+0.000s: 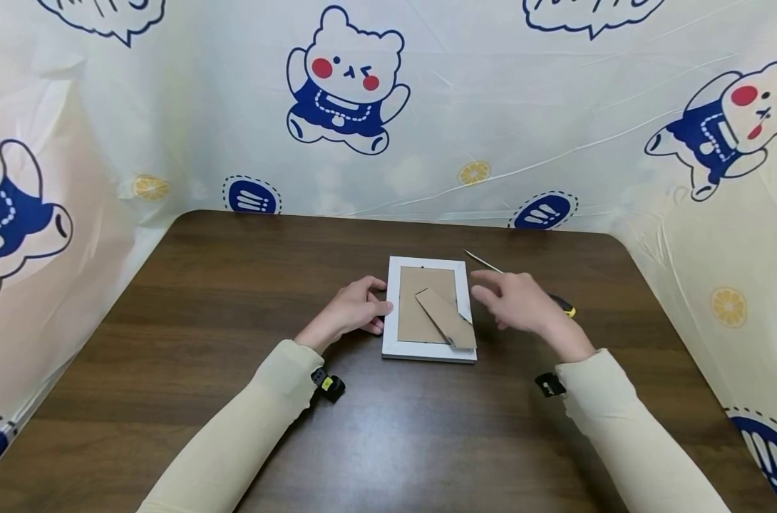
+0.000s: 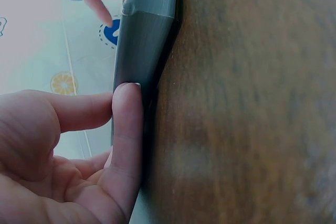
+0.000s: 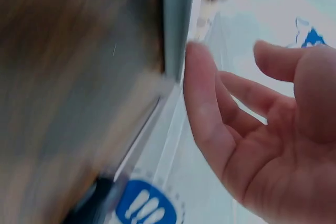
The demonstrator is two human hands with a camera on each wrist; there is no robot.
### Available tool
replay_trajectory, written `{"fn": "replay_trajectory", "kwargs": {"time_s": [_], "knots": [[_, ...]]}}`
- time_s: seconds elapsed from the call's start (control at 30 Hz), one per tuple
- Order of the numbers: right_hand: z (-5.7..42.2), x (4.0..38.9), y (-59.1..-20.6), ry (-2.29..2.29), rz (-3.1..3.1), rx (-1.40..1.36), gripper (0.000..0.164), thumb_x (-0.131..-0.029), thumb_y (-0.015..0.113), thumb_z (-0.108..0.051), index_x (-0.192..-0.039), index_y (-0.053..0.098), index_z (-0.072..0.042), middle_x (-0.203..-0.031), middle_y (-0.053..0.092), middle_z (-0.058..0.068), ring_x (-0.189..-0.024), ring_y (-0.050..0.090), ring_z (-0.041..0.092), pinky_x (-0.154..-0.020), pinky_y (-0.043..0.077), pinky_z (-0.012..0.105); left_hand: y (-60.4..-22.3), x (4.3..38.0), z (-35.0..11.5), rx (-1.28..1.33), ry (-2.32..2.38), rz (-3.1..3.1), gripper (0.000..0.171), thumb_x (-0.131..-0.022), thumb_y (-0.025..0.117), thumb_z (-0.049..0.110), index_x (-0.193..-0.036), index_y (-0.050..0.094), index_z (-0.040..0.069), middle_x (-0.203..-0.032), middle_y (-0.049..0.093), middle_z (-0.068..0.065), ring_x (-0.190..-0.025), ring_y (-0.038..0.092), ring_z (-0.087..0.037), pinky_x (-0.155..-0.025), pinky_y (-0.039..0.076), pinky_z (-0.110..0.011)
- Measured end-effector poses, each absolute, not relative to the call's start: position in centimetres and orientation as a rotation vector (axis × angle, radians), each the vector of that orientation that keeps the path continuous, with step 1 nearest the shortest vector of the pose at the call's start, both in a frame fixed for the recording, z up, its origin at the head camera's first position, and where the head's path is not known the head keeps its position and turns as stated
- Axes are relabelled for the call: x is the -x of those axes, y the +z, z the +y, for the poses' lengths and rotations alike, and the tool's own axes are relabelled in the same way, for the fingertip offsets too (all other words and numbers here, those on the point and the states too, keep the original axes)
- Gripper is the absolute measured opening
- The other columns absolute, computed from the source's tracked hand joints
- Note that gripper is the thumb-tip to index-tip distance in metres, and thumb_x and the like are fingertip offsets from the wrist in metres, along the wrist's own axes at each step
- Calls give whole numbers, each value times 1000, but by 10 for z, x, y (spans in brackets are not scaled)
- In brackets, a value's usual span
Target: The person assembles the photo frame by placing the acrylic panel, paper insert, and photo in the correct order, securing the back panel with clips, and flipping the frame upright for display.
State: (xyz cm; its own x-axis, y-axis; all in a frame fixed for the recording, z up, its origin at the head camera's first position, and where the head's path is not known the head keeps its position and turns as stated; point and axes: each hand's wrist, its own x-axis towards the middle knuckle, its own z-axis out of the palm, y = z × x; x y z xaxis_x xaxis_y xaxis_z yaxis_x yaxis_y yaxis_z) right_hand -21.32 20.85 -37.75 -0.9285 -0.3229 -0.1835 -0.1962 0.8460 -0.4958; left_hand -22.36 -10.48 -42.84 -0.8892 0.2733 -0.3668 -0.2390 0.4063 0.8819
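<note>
Hold the white rectangular picture frame (image 1: pixel 420 350) steady with the left hand (image 1: pixel 353 306) pinching its edge; let the right hand (image 1: pixel 522 303), spread and empty, touch the brown cardboard stand (image 1: pixel 449 318) gently.

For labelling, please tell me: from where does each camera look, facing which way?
Head: worn on the head, facing forward and down at the white rectangular picture frame; bare left hand and right hand show.
Left wrist: on its wrist, facing the frame's side; left hand shows, and part of the right.
Right wrist: on its wrist, facing the frame's edge; right hand shows.
Head and left wrist share both hands and the frame.
</note>
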Motion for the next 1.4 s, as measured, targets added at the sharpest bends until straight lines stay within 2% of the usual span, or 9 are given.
{"fn": "replay_trajectory", "kwargs": {"time_s": [0.1, 0.2, 0.27, 0.37, 0.6, 0.8, 1.0, 1.23, 1.4], "knots": [[231, 221, -374, -677, 2916, 441, 47, -110, 58, -29, -150, 58, -5, -80, 68, 8, -70, 66, 23, -74, 54, 44, -429, 224, -105, -28, 1500, 2207, 54, -103, 70, 12, -151, 48, 4, -108, 65, -17, -68, 67, -18, -67, 65, -30], [254, 229, -375, -616, 3023, 444, 42, -107, 62, -24, -143, 63, -2, -99, 72, 16, -89, 66, 31, -83, 55, 53, -430, 224, -106, -27, 1501, 2206, 54, -103, 70, 12, -151, 48, 4, -108, 65, -17, -68, 67, -18, -67, 65, -30], [268, 234, -378, -577, 3044, 425, 41, -106, 64, -22, -141, 64, 0, -111, 70, 22, -101, 66, 37, -89, 54, 58, -430, 223, -106, -26, 1501, 2206, 54, -102, 70, 12, -151, 48, 5, -108, 65, -17, -68, 67, -18, -67, 65, -30], [287, 240, -384, -513, 3037, 389, 43, -105, 65, -22, -140, 63, 2, -120, 65, 28, -110, 63, 43, -93, 52, 63, -430, 223, -106, -28, 1502, 2207, 54, -102, 70, 12, -151, 48, 4, -108, 65, -17, -68, 67, -18, -68, 65, -30], [312, 247, -403, -391, 2963, 412, 49, -104, 68, -31, -136, 60, 5, -121, 62, 30, -112, 60, 45, -96, 51, 66, -430, 223, -106, -32, 1508, 2208, 54, -102, 70, 12, -151, 49, 4, -109, 65, -17, -68, 67, -18, -67, 65, -30], [316, 248, -413, -435, 2932, 454, 50, -101, 73, -35, -132, 62, 2, -114, 62, 25, -105, 58, 39, -91, 51, 63, -430, 223, -106, -30, 1506, 2209, 54, -102, 70, 12, -151, 48, 5, -110, 65, -17, -68, 67, -18, -67, 65, -30], [316, 249, -418, -432, 2940, 482, 42, -101, 75, -26, -131, 63, -1, -113, 59, 24, -102, 59, 38, -91, 52, 61, -429, 224, -107, -29, 1505, 2209, 54, -102, 70, 12, -151, 48, 5, -110, 65, -17, -68, 67, -18, -67, 65, -30], [319, 248, -422, -455, 2956, 579, 29, -101, 73, -12, -126, 66, 0, -110, 65, 21, -101, 64, 36, -90, 54, 61, -429, 224, -105, -33, 1502, 2212, 54, -102, 70, 13, -151, 48, 5, -109, 65, -17, -69, 68, -19, -67, 66, -30], [322, 246, -424, -480, 2956, 594, 26, -101, 71, -9, -124, 67, 0, -109, 66, 19, -100, 64, 35, -88, 55, 60, -429, 224, -104, -33, 1498, 2211, 54, -103, 70, 13, -152, 48, 5, -109, 65, -17, -70, 68, -19, -67, 65, -30]]}}
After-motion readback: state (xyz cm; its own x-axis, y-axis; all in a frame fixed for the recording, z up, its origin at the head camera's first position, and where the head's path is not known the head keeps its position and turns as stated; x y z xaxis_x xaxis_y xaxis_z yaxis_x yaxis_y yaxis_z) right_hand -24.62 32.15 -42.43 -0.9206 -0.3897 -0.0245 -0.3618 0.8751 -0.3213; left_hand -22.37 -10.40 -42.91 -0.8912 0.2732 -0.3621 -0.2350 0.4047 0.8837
